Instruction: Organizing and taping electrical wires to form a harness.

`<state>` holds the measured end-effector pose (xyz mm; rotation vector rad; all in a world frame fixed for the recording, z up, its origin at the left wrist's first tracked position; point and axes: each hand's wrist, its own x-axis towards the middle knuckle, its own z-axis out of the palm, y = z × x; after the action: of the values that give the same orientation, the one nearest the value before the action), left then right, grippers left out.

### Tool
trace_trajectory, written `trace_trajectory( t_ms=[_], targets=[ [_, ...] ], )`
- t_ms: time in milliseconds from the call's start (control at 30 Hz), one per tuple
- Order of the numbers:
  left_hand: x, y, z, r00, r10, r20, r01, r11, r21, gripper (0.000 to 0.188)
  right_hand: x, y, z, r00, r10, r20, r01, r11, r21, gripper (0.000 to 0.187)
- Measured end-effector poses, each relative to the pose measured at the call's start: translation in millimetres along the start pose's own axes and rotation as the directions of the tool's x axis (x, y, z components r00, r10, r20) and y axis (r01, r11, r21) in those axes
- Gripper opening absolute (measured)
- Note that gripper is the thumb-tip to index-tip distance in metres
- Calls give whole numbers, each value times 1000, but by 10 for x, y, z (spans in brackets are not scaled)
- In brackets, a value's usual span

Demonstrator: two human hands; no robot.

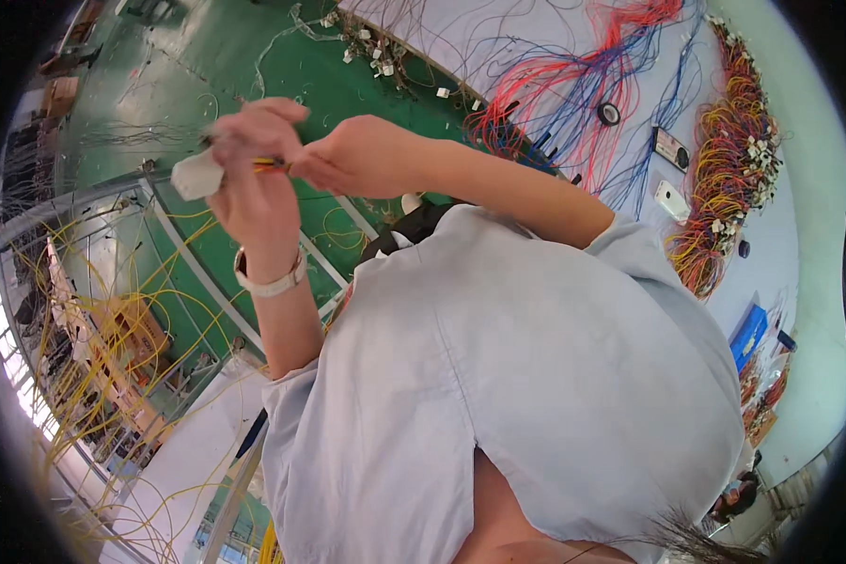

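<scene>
Wires [164, 310] in yellow looped loosely at the left of the scene, around a grey metal frame [197, 258] and a brown carton [139, 324] that stood beyond some of them. Right of these, above the green floor [197, 66], a white connector [197, 176] jutted from the left side of the left hand [254, 179], which grasped it; motion blur hid exactly how the fingers lay on it. A pale-banded watch [271, 285] circled that wrist. Short dark and yellow leads [271, 164] bridged the gap between the hands, and the right hand [334, 164], just beside the left, pinched their right end between thumb and fingers. The right forearm reached across from a light grey shirt [526, 348], which filled the near middle. On the far right, red strands [592, 75] and blue strands [573, 103] fanned out over a white table [771, 240]. A roll of black tape [602, 111] lay near the strands; farther right came a dark-and-white device [670, 148], a white phone [671, 201] nearer than it, and a thick multicoloured harness [743, 141] with white ends. A blue object [748, 334] lay nearer, on the right.
</scene>
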<state>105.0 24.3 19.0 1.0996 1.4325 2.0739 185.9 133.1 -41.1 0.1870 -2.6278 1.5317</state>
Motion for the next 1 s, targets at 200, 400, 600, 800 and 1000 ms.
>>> trace_trajectory(
  t_ms=[200,400,600,800,1000],
  targets=[
    [88,-25,-7,923,-353,151,382,798,-467,35,-194,265,-144,998,41,45,-53,956,289,36],
    [540,609,-352,980,-102,171,189,751,-633,26,-422,901,-290,991,43,128,-104,845,524,29],
    [575,1500,-842,997,57,55,-18,841,-541,26,-1118,1707,-150,963,263,62,-267,893,363,31],
    [136,1749,-1129,991,124,-52,-132,814,-566,23,-1409,1864,47,908,416,50,-404,838,367,25],
    [65,2380,-1358,985,168,-47,-166,819,-549,30,-1386,2074,5,937,342,63,-321,778,540,25]
  ],
)
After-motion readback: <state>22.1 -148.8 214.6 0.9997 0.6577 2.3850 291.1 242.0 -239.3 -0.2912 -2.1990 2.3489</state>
